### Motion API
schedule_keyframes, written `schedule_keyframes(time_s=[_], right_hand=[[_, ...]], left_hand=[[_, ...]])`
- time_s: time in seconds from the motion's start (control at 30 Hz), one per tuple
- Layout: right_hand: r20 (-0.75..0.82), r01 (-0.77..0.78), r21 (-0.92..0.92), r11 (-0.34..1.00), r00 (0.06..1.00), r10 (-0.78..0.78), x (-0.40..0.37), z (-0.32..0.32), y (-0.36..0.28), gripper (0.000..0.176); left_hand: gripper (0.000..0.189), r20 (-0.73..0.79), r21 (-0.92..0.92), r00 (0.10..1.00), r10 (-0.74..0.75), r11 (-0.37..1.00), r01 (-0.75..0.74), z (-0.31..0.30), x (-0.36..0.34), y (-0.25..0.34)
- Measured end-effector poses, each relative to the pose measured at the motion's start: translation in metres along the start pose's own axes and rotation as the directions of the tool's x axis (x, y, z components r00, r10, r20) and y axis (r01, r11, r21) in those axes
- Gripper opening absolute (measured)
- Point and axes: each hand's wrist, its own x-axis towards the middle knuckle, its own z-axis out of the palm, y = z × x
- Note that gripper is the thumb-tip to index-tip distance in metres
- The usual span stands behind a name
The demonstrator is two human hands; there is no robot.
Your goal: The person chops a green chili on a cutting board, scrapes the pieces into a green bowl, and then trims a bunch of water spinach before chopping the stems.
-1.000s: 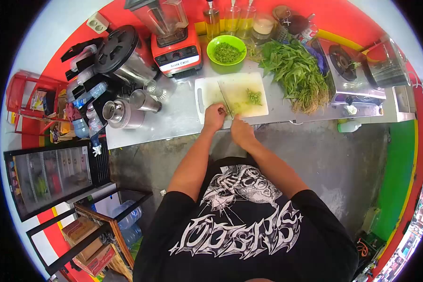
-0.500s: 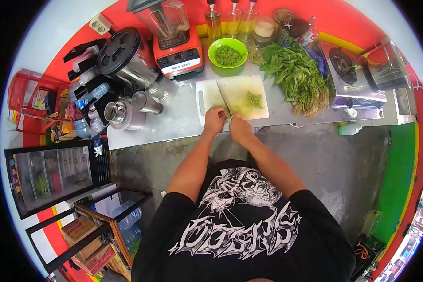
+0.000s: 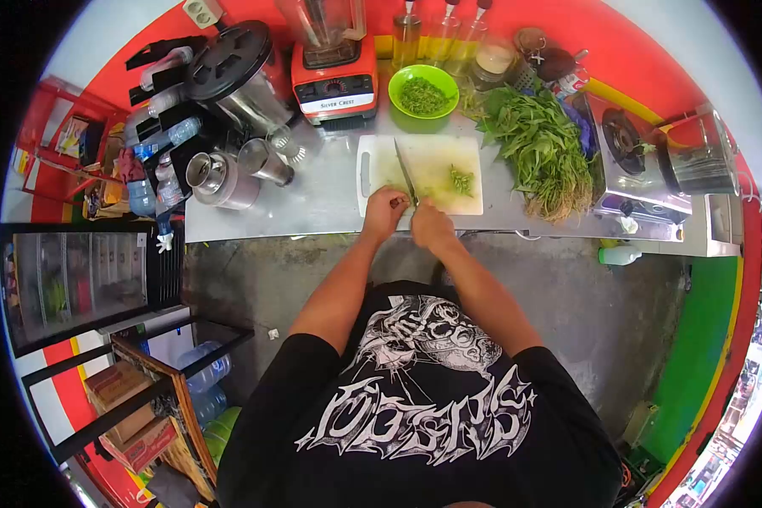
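Observation:
A knife (image 3: 405, 168) lies across the white cutting board (image 3: 377, 157), its blade pointing away from me. My right hand (image 3: 433, 224) is wrapped round its handle at the board's front edge. Close beside it, my left hand (image 3: 384, 212) is closed in a pinch near the knife; what its fingers hold is too small to name. Some green leaves (image 3: 461, 179) lie on the right part of the board. Behind the board stands a green bowl (image 3: 419, 125) with cut greens (image 3: 423, 97) in it.
To the right lie a heap of leafy stems (image 3: 538, 144) and a gas stove (image 3: 639, 182). A red blender base (image 3: 334, 89) stands behind on the left, near a metal cup (image 3: 267, 162) and a large lidded pot (image 3: 250, 93). Bottles (image 3: 406, 38) stand along the wall.
The whole view has shifted a little. Both hands stay together at the board's front edge, and the knife keeps nearly the same place.

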Motion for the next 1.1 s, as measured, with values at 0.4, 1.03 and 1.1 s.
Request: schedule_keyframes(time_s=[0.4, 1.03, 1.1], right_hand=[[-0.014, 0.011, 0.02, 1.0, 1.0, -0.011, -0.006, 0.002, -0.005, 0.042], [-0.068, -0.013, 0.004, 1.0, 0.998, 0.013, -0.011, 0.023, 0.0, 0.039], [-0.054, -0.023, 0.007, 1.0, 0.998, 0.023, -0.01, 0.016, -0.005, 0.038]], left_hand=[[0.011, -0.019, 0.023, 0.999, 0.032, 0.999, -0.032, -0.003, -0.004, -0.008], [0.017, -0.031, 0.069, 0.999, -0.012, 0.998, 0.014, -0.008, -0.004, 0.002], [0.016, -0.036, 0.049, 0.999, -0.021, 0.999, 0.022, -0.007, -0.006, 0.003]])
